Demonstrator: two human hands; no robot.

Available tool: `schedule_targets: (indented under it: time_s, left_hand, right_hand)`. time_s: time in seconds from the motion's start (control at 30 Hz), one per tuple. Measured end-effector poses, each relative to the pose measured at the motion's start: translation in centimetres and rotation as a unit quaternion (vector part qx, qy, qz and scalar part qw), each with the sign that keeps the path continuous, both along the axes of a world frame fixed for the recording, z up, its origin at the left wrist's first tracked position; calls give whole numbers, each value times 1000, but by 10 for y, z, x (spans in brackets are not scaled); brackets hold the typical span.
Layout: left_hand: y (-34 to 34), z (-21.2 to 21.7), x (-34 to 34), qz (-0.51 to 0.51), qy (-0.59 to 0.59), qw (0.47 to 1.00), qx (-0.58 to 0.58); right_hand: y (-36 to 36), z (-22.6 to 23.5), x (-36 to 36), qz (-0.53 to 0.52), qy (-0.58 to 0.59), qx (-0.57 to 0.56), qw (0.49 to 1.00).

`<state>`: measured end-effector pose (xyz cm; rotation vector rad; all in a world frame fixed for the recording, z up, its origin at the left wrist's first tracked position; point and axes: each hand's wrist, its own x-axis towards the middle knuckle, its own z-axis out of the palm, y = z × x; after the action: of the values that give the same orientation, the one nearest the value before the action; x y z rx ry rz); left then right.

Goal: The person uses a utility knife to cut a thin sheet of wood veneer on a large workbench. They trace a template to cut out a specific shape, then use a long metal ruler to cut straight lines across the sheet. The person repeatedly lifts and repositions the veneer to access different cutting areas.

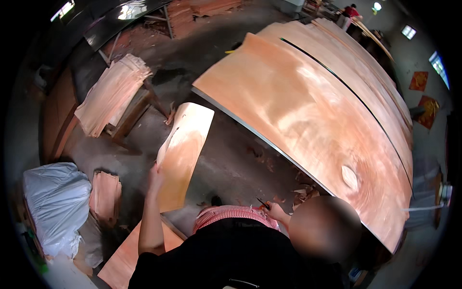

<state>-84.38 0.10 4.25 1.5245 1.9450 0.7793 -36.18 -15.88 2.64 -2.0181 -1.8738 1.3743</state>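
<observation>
A narrow, slightly curled sheet of wood veneer (185, 149) hangs at my left side. My left hand (154, 176) is closed on its left edge. Close to my waist, my right hand (276, 212) grips a small, thin dark tool (263, 203); its exact kind is too small to make out. To the right, a broad veneer sheet (269, 91) lies on a large worktable, its near edge running diagonally. On that sheet rests a small leaf-shaped veneer piece (349, 177). Neither hand touches the broad sheet.
A veneer stack (113, 94) sits on a wooden stand at the left. Below it are a white plastic-covered bundle (55, 202) and a smaller veneer stack (105, 195). Scraps (304, 193) lie by the table edge. A person in red (350, 10) is far off.
</observation>
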Motion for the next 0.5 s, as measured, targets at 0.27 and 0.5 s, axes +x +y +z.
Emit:
schedule_targets:
  time_s: [0.27, 0.5]
  left_hand:
    - [96, 89, -121, 39, 146, 988, -14]
    - [208, 99, -244, 85, 207, 974, 38]
  right_hand:
    - [159, -13, -106, 101, 24, -3, 995]
    - [334, -16, -202, 88, 46, -20, 995]
